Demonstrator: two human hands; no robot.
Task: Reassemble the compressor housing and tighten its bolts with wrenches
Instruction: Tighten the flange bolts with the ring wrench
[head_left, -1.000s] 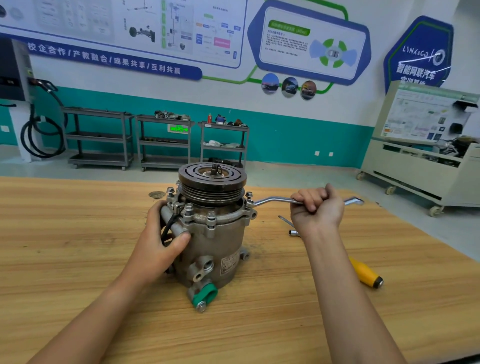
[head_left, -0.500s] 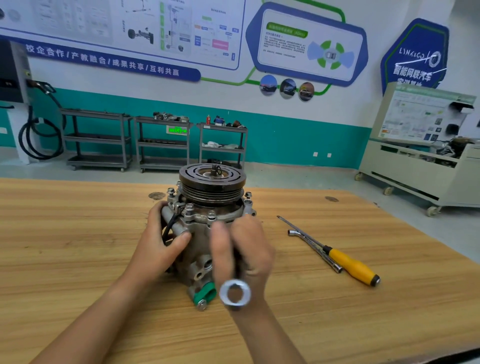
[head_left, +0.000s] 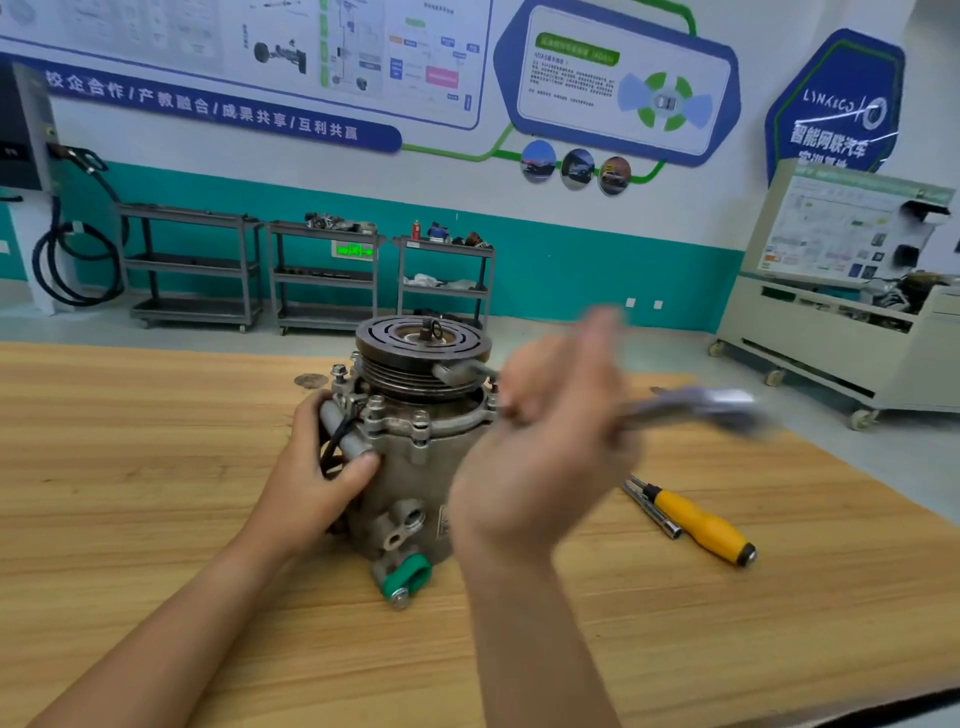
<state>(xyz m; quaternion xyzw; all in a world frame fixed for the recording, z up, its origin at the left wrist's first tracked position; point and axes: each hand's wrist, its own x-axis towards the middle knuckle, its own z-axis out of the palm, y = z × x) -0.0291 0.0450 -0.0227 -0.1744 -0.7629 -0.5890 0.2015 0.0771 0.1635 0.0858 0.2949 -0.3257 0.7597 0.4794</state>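
Left hand (head_left: 317, 467) grips the left side of the compressor (head_left: 415, 441), thumb on its grey tube (head_left: 343, 436), while the right hand (head_left: 545, 441) is up in front of the right side holding a wrench (head_left: 717, 405) — it's all motion blur, so I can't tell how the fingers sit on it. One wrench end is up by the pulley (head_left: 423, 343), the other sticks out to the right. The compressor stands upright mid-table (head_left: 156, 519), pulley on top, and off to its right lie a screwdriver (head_left: 701, 525) and a thin rod (head_left: 652, 506) just beside it.
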